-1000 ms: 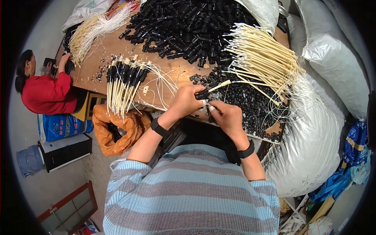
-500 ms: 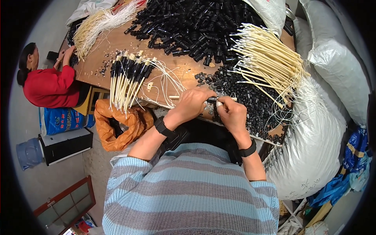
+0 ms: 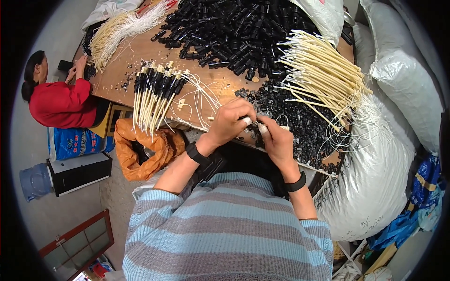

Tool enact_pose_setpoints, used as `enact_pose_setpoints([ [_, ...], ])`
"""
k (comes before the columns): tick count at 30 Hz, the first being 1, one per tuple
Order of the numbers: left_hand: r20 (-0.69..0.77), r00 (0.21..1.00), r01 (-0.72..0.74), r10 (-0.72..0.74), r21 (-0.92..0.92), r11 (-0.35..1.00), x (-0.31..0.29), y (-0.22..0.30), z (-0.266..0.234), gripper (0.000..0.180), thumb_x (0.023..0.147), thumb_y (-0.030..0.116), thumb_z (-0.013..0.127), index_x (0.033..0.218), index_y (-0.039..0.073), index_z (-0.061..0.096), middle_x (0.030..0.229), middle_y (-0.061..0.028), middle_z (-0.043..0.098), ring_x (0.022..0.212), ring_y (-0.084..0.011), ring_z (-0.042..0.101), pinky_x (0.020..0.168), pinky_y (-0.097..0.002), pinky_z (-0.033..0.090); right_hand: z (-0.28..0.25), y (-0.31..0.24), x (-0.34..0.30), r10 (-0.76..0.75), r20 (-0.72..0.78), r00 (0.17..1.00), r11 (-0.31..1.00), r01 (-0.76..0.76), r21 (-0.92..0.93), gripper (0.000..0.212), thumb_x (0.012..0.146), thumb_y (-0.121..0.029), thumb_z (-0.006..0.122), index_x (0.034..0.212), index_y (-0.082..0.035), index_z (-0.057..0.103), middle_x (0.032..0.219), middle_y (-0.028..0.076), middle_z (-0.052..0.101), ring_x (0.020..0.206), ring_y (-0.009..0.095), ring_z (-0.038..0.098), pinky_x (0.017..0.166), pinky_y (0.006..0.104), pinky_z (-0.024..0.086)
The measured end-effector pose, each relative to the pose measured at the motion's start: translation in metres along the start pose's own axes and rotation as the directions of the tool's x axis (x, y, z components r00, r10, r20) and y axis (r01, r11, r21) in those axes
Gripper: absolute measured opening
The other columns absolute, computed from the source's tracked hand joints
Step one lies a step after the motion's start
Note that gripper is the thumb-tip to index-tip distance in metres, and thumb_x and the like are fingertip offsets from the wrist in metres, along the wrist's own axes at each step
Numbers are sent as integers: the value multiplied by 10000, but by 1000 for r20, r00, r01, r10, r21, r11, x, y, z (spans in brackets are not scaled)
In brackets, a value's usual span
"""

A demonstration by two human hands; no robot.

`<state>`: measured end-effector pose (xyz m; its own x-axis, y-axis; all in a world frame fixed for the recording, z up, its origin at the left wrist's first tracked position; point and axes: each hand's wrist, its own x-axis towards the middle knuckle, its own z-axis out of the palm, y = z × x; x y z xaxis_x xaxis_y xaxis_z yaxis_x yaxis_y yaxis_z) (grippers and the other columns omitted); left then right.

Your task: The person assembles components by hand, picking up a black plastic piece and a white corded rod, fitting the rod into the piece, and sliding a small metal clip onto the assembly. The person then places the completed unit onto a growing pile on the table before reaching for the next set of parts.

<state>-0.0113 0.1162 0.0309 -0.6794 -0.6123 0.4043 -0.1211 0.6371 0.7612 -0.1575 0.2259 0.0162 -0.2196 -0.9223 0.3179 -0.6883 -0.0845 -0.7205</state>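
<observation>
Table [image 3: 143, 48] bearing a heap of black tubes [image 3: 234, 35]. Left hand [image 3: 229, 119] and right hand [image 3: 280, 143] sit close together at its near edge, each grip narrow, pinching a slim dark piece [image 3: 257, 122] between them; its long axis, largely hidden, appears crosswise, neither hand clearly nearer.

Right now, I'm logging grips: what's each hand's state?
Left hand: closed, holding a black part, mostly hidden.
Right hand: closed on the same part.
</observation>
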Motion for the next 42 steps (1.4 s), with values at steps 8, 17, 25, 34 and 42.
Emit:
enact_pose_setpoints([
  [8,-171,950,267,-263,-2,964,6,-36,-5,360,700,-93,636,1042,19,619,886,-91,630,808,-222,618,699,-315,502,-1,5,-8,303,23,953,927,-300,226,101,880,-73,626,937,-16,686,577,-24,517,546,30,440,497,224,353],
  [17,-14,972,231,-233,213,949,17,-85,-11,328,696,-93,645,1001,26,651,826,-75,637,727,-190,592,665,-311,496,-10,11,-6,489,57,871,819,-480,313,98,895,-95,629,906,-14,684,608,-98,419,570,8,333,497,212,259],
  [25,154,900,435,-407,-379,817,7,-17,23,267,734,-87,574,943,36,686,835,15,625,688,-33,524,608,-173,418,6,21,9,478,-47,877,840,-441,316,101,859,-132,641,859,-37,676,520,22,473,495,64,407,472,260,354],
  [34,160,822,547,-547,-488,680,13,-10,39,148,752,-79,615,880,-20,659,747,18,632,668,-30,561,622,-185,458,8,13,5,82,-167,982,976,-113,-185,142,830,-120,661,970,-118,686,742,118,655,587,289,636,517,364,480],
  [42,-45,965,253,-258,-102,962,24,-14,31,190,651,-9,655,837,19,681,772,-90,672,657,-208,633,642,-295,504,-10,21,5,350,-13,937,829,-303,470,118,854,-76,663,971,-69,676,658,-4,598,487,89,494,447,244,363],
])
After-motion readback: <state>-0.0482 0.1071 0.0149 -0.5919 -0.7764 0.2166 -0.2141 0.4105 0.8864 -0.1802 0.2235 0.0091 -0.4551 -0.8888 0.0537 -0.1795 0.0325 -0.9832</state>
